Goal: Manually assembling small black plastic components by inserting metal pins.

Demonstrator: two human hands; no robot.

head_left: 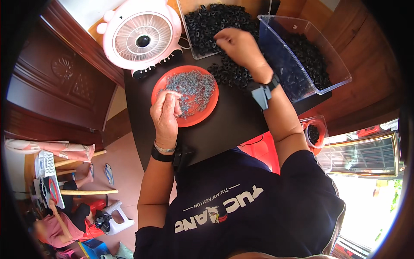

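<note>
My left hand is held over the near left rim of a round red plate. Its thumb and fingers are pinched together, and anything between them is too small or hidden to name. Many tiny grey metal pieces lie scattered over the plate. Farther off, my right hand hovers above the near right part of a clear bin filled with small black ring-like parts. Its fingers are curled in and slightly blurred; what they hold, if anything, cannot be made out.
A pile of black parts lies on the dark table beside the plate. At right stands another clear bin with black parts. A pink fan stands at back left. Another person sits at far lower left.
</note>
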